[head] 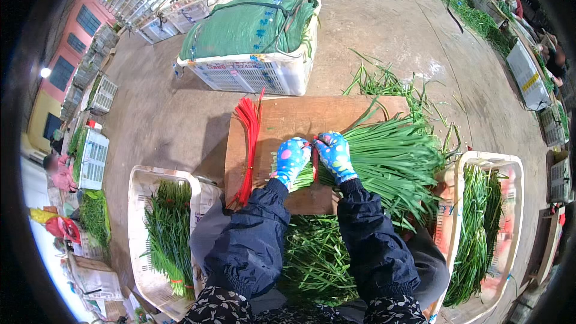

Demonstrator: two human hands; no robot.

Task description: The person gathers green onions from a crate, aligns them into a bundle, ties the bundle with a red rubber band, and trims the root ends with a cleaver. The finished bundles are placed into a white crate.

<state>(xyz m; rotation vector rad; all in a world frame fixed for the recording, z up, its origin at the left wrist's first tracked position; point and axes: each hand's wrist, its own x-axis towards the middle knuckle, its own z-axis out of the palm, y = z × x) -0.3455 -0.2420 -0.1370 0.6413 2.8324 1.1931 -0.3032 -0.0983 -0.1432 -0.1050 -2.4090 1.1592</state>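
A large bunch of flat-leaved garlic chives (pixel 391 153) lies across a wooden board (pixel 274 117), pale stem ends to the left and leaves fanned to the right. A red tie strip (pixel 315 162) runs over the stems. Both my hands wear blue gloves with coloured spots. My left hand (pixel 291 159) rests over the stem end, its fingertips pinching the strip. Against the strip's other side, my right hand (pixel 335 155) grips it with the fingers curled. The underside of the bunch is hidden. On the board's left lies a bundle of red tie strips (pixel 247 144).
A white plastic crate (pixel 135 216) with tied chives stands left; another crate (pixel 517 216) with greens stands right. Loose chives (pixel 315 256) lie below the board. Beyond it sits a crate (pixel 252 76) topped by a green woven cover (pixel 247 27). Leaf scraps (pixel 382 81) litter the floor. People sit at both sides.
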